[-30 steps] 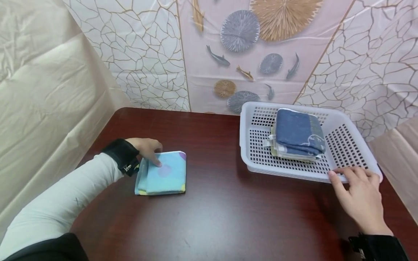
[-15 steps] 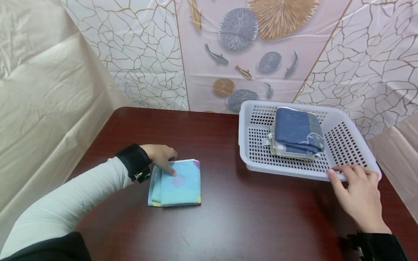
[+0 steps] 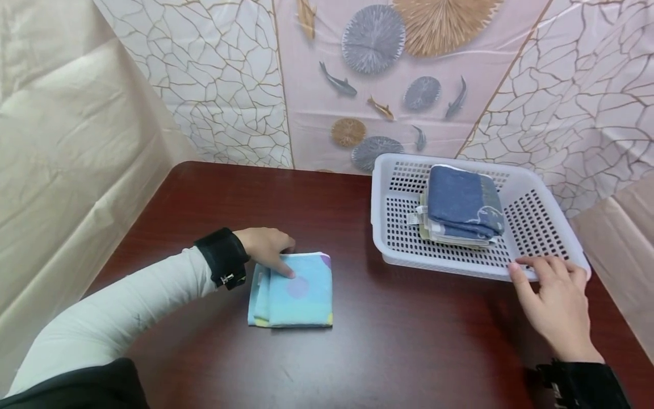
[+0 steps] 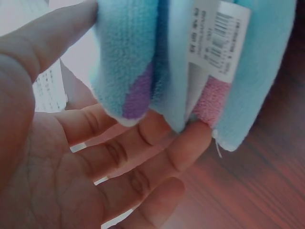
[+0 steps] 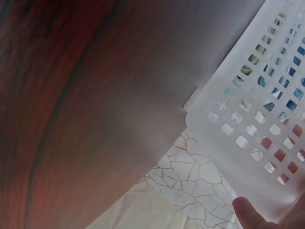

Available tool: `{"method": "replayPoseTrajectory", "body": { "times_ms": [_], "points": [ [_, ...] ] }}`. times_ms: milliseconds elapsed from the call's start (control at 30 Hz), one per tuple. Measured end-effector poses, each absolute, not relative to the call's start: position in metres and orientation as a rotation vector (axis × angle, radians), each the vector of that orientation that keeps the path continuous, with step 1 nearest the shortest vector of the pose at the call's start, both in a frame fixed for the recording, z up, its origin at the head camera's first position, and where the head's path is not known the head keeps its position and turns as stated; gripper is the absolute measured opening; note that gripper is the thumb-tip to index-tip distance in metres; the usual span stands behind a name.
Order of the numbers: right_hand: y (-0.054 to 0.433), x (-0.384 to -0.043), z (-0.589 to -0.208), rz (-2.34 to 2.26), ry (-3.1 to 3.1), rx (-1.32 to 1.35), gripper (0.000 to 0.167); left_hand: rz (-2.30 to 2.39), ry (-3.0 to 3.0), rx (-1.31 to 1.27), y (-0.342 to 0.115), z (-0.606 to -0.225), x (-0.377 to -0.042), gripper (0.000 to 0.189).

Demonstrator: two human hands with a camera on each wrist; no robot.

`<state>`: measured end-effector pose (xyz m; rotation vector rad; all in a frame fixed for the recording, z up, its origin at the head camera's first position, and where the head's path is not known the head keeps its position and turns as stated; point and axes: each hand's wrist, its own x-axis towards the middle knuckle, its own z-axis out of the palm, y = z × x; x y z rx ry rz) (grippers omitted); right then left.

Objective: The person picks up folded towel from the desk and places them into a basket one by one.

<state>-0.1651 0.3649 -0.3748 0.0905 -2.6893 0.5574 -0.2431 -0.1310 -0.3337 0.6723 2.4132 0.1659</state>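
A folded light-blue towel (image 3: 306, 304) with purple spots and yellow corners is at the table's middle left. My left hand (image 3: 265, 248) grips its far left edge, thumb on top. In the left wrist view the fingers of this hand (image 4: 133, 167) lie under the towel's layers (image 4: 126, 52), and a printed white label (image 4: 219, 40) sticks out between them. At the right, my right hand (image 3: 559, 309) holds the near right corner of a white perforated plastic basket (image 3: 460, 270). Only a fingertip (image 5: 245, 212) and part of that hand show in the right wrist view, beside the basket's wall.
Inside the basket lies a stack of folded towels, with a dark-blue towel (image 3: 455, 196) on top. The dark-red wooden table (image 3: 357, 363) ends at a patterned cloth backdrop (image 3: 317, 113). Beige cloth (image 3: 76, 142) hangs on the left.
My left hand has moved the light-blue towel to the right and slightly nearer across the table. The right hand has stayed at the basket's corner.
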Motion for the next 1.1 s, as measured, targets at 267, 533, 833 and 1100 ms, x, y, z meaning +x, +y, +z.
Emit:
{"method": "replayPoseTrajectory", "body": {
  "times_ms": [267, 533, 833, 1100],
  "points": [
    [0.363, -0.165, -0.375, 0.581, -2.673, 0.09, 0.048, 0.202, 2.419, 0.753, -0.107, -0.34, -0.236, 0.045],
    [0.363, -0.163, -0.375, 0.586, -2.694, 0.053, 0.048, 0.193, 2.422, 0.829, -0.08, -0.348, -0.23, 0.047],
    [0.362, -0.164, -0.378, 0.589, -2.701, 0.047, 0.049, 0.154, 2.423, 0.891, -0.056, -0.35, -0.226, 0.048],
    [0.361, -0.164, -0.378, 0.645, -2.603, 0.098, 0.043, 0.121, 2.431, 0.919, -0.04, -0.348, -0.226, 0.048]
  ]
}}
